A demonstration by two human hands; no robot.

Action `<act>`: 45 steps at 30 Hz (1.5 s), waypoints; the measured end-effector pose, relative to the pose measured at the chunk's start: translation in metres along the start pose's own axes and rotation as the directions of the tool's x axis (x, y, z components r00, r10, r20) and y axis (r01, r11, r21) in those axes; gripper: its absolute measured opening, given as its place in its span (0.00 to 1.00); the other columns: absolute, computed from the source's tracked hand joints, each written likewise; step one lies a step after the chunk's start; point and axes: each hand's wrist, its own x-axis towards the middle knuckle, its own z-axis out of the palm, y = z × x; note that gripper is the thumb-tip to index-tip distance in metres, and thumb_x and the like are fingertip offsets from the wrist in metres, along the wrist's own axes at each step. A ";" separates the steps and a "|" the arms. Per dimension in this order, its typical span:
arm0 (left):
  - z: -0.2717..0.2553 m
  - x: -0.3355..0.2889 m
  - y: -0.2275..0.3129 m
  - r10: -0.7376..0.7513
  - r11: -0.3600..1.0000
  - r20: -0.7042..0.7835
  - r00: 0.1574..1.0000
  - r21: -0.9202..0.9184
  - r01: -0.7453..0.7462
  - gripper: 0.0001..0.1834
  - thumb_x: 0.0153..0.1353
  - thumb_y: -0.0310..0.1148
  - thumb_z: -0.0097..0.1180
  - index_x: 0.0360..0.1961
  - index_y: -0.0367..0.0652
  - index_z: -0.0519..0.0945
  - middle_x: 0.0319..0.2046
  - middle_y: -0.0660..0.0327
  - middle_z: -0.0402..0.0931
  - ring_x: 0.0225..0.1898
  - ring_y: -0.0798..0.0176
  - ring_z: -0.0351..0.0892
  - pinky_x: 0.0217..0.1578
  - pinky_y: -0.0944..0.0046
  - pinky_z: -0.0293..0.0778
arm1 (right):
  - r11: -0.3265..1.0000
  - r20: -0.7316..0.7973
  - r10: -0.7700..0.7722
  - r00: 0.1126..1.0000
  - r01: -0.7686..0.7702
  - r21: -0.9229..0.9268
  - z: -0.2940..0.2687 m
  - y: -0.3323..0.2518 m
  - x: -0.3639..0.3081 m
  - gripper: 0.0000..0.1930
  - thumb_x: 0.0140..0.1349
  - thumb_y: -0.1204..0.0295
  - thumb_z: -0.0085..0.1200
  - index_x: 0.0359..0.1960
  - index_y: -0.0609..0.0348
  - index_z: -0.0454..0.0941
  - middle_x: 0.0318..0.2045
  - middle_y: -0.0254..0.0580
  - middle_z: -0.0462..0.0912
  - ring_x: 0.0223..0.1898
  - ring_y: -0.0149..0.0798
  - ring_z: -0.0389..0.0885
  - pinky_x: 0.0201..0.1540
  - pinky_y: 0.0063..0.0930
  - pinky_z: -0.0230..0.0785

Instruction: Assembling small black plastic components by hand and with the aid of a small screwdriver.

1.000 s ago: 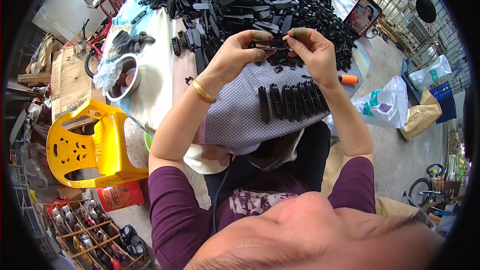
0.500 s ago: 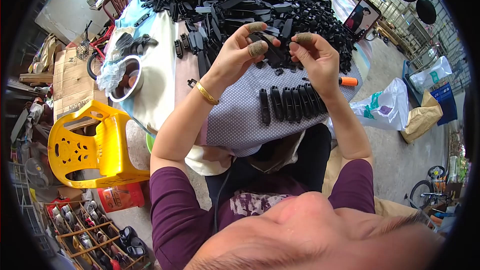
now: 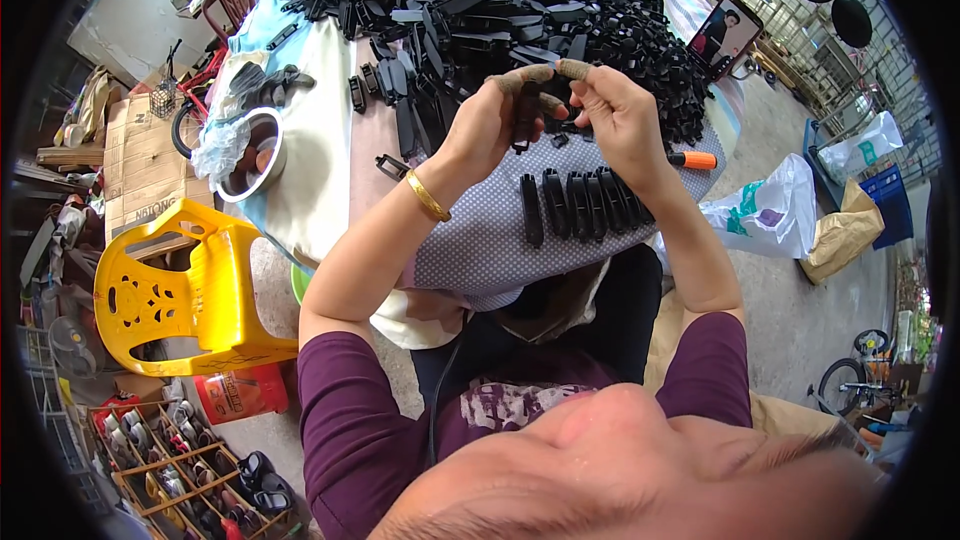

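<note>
Left hand (image 3: 485, 125): holding one slim black plastic part (image 3: 522, 130) above the bench (image 3: 455, 250). Right hand (image 3: 618, 108): bringing fingertips narrowly together just beside it; cannot tell whether gripping anything. Black plastic row (image 3: 556, 205): lying near. Black plastic heap (image 3: 480, 5): covering the far side. Orange-handled tool (image 3: 695, 160): resting right.

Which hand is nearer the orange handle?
Right. The right hand is up and left of the orange handle in view; the left hand is farther left, holding a black part.
</note>
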 end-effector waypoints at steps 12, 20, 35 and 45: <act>0.000 -0.001 -0.008 0.043 0.967 0.120 0.992 -0.254 -0.011 0.16 0.62 0.29 0.50 0.51 0.35 0.71 0.40 0.58 0.76 0.39 0.64 0.77 0.42 0.65 0.74 | 0.970 -0.092 -0.172 0.981 0.152 -0.191 0.001 -0.005 -0.004 0.06 0.53 0.80 0.58 0.33 0.68 0.79 0.26 0.40 0.81 0.27 0.27 0.79 0.28 0.17 0.71; -0.005 0.002 -0.010 0.042 0.970 0.155 0.987 -0.243 -0.003 0.19 0.60 0.30 0.53 0.53 0.37 0.70 0.43 0.58 0.76 0.44 0.63 0.77 0.47 0.63 0.74 | 0.884 -0.106 -0.370 0.923 0.315 -0.344 0.006 -0.003 -0.004 0.06 0.51 0.80 0.58 0.32 0.66 0.79 0.26 0.44 0.80 0.26 0.41 0.79 0.29 0.27 0.72; -0.007 0.000 0.012 0.135 0.991 0.013 0.991 0.022 -0.135 0.16 0.61 0.30 0.52 0.50 0.36 0.74 0.40 0.58 0.77 0.39 0.67 0.79 0.40 0.68 0.77 | 0.835 0.135 -0.292 0.947 0.321 -0.446 0.004 -0.025 -0.015 0.22 0.54 0.70 0.57 0.50 0.67 0.72 0.44 0.48 0.72 0.43 0.48 0.72 0.47 0.33 0.67; -0.009 -0.070 0.004 -0.194 0.799 -0.262 0.945 0.517 0.307 0.16 0.62 0.29 0.48 0.49 0.34 0.73 0.36 0.61 0.80 0.32 0.77 0.73 0.31 0.79 0.69 | 0.963 -0.287 -0.037 0.957 -0.043 -0.266 -0.041 -0.018 -0.095 0.08 0.57 0.80 0.53 0.38 0.67 0.78 0.32 0.44 0.81 0.36 0.37 0.80 0.43 0.24 0.69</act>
